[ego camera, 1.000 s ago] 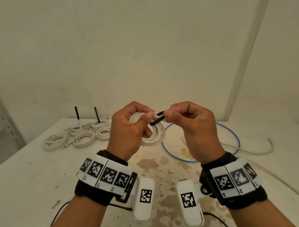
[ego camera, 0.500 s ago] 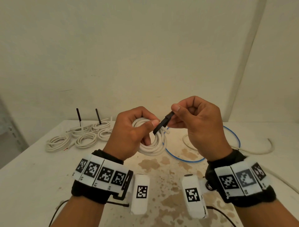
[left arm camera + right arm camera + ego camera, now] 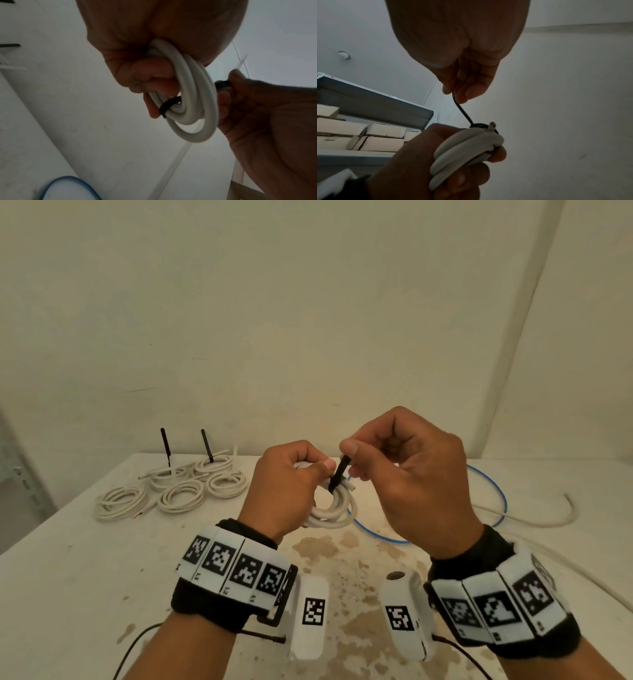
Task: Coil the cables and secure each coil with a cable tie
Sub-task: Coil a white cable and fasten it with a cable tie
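The left hand (image 3: 284,491) is held above the surface (image 3: 68,577), its fingers curled round a white coil (image 3: 334,510), the thumb pressed on the strands near the top. The coil has several loops of round white cable and hangs partly below the fist. In the left wrist view the coil (image 3: 193,108) shows as stacked loops running out of the closed fingers, with a black tie (image 3: 169,106) wrapped round the strands at the fingertips.

The right hand (image 3: 411,474) is just beside the left and slightly higher. Its thumb and forefinger pinch the free tail of the tie (image 3: 339,477), which slants down from the fingertips to the coil; the other fingers are loosely curled. From the right wrist view the tail (image 3: 462,109) runs taut from the pinch down to a small black loop on top of the coil (image 3: 464,148), where a cut cable end pokes up beside it. The loop looks snug on the strands there, though how tight it is cannot be told.

At the far left of the surface lie five finished coils (image 3: 178,487) in a cluster, two of them with black tie tails (image 3: 165,445) standing upright. Behind the hands a blue cable (image 3: 493,494) lies in a wide loop, and a loose white cable (image 3: 548,518) trails off to the right. Brown stains (image 3: 346,563) mark the surface below the hands. A grey shelf (image 3: 373,102) with boxes shows in the right wrist view.
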